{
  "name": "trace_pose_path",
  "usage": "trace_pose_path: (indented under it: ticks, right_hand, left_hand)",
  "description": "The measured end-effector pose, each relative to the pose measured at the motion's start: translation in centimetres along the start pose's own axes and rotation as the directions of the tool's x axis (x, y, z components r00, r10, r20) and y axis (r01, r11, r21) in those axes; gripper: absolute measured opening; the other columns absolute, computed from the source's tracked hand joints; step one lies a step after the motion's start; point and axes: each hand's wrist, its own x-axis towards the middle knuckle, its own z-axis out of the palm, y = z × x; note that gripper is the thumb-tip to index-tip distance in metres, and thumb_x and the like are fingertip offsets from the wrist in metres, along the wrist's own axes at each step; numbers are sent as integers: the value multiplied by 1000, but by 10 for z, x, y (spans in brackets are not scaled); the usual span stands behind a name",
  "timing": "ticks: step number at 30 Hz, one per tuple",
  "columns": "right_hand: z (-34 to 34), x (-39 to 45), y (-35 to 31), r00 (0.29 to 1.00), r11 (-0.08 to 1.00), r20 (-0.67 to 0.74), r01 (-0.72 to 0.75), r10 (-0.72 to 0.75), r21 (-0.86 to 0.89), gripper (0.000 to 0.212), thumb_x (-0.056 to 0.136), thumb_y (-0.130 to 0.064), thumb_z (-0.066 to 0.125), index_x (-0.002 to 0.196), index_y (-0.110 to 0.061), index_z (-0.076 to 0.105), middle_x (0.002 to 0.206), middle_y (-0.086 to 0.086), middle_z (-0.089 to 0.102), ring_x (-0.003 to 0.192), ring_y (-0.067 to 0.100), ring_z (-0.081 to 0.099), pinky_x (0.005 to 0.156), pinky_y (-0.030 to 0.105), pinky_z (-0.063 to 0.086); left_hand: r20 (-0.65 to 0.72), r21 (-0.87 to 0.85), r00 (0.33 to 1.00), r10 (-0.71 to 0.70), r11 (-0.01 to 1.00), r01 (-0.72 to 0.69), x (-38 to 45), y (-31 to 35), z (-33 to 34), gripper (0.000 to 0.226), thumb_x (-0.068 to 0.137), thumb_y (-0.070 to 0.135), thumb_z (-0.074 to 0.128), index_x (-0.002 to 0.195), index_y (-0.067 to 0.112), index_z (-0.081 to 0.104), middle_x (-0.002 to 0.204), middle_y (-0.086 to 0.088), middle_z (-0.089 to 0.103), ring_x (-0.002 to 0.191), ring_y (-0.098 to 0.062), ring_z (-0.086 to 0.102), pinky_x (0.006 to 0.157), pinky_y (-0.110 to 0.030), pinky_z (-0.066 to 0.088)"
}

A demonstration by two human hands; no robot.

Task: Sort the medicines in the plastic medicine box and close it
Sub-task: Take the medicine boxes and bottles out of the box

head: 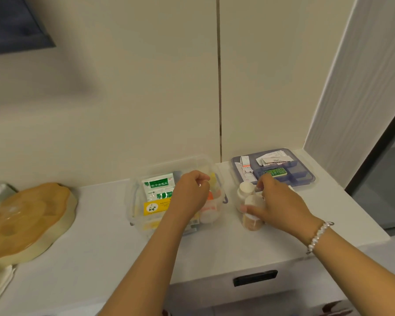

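The clear plastic medicine box (136, 201) is standing open on the white counter (96, 236), near the wall. Inside it, green and white sachets (159, 184) are lying at the back left, a yellow packet (154, 207) is lying in front of them, and some white containers with orange parts (209, 212) are sitting on the right side. The left hand (191, 192) is hanging over the middle of the box with its fingers curled; whether it is pinching something small I cannot tell. Just to the right of the box, two small bottles are standing on the counter. The right hand (276, 207) is gripping the nearer brownish bottle (251, 221) around its top, with the thumb on the left side, and the white bottle (244, 193) is standing just behind it. A bead bracelet (318, 236) is sitting on the right wrist. Farther back on the right, a blue-grey tray (306, 179) with compartments is holding a green packet (275, 172), paper leaflets (273, 158) and a small white box (245, 163). On the far left of the counter a wooden board (25, 220) is lying. A dark drawer handle (254, 278) is showing below the counter edge.
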Motion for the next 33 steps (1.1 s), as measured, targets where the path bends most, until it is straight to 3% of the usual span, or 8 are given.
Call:
trace_pose_path:
  ticks: [7, 12, 14, 16, 20, 25, 29, 33]
  right_hand:
    - [2, 1, -38, 927, 921, -207, 349, -312, 176, 33, 85, -42, 54, 114, -27, 57, 113, -4, 58, 105, 13, 49, 87, 22, 37]
    - [19, 12, -64, 853, 829, 23, 501, -522, 250, 33, 95, -34, 39, 117, -24, 61, 122, 0, 63, 119, 16, 51, 109, 20, 19]
    - [31, 20, -71, 849, 847, 77, 505, -522, 167, 39, 98, -32, 30, 108, -19, 65, 102, 7, 71, 104, 19, 59, 105, 9, 5]
    - [38, 21, -77, 866, 868, 72, 487, -494, 98, 40, 99, -31, 27, 104, -19, 65, 84, 5, 70, 92, 19, 60, 109, 16, 3]
    - [35, 20, -79, 867, 871, 78, 489, -492, 50, 34, 98, -26, 32, 103, -16, 64, 79, 3, 63, 92, 24, 57, 114, 33, 8]
    - [32, 14, -84, 890, 881, 24, 446, -455, 159, 48, 96, -27, 39, 140, -10, 33, 138, 13, 48, 131, 30, 34, 103, 21, 7]
    - [27, 14, -88, 897, 824, -15, 412, -442, 390, 45, 94, -29, 45, 136, -19, 36, 120, 2, 62, 111, 24, 55, 99, 33, 37]
    - [9, 16, -86, 951, 718, -192, 309, -242, 624, 20, 91, -30, 50, 111, -29, 48, 87, -7, 63, 69, -2, 61, 62, 13, 48]
  left_hand:
    - [205, 315, 971, -122, 948, 53, 4, -21, -36, 23, 88, 30, 50, 92, 13, 66, 99, -11, 67, 100, -29, 60, 81, -33, 45]
    - [327, 469, 906, -270, 878, 92, 12, -45, -60, 40, 91, 44, 46, 101, 11, 65, 118, -12, 63, 103, -25, 58, 75, -29, 40]
    - [303, 552, 891, -337, 825, 124, 16, -54, -62, 56, 90, 54, 39, 123, 13, 57, 135, -10, 53, 119, -26, 51, 89, -31, 38]
    - [280, 591, 897, -342, 798, 120, 17, -63, -63, 64, 89, 59, 34, 125, 10, 55, 137, -12, 51, 120, -28, 50, 93, -33, 37]
    - [199, 416, 965, -168, 907, 72, 14, -61, -67, 41, 85, 48, 53, 86, 8, 63, 91, -9, 60, 74, -20, 53, 59, -28, 37]
    - [180, 234, 983, -36, 972, -7, 7, -53, -77, 11, 80, 30, 67, 88, 22, 68, 87, -3, 66, 73, -14, 57, 60, -21, 41]
    - [55, -1, 992, 110, 994, -111, -1, -30, -87, 18, 79, 29, 68, 79, 47, 69, 88, 9, 70, 82, -11, 65, 71, -28, 50]
    - [-38, -284, 990, 135, 948, -140, -6, -9, -87, 25, 72, 28, 76, 96, 33, 72, 87, 13, 71, 73, 3, 66, 64, -12, 50]
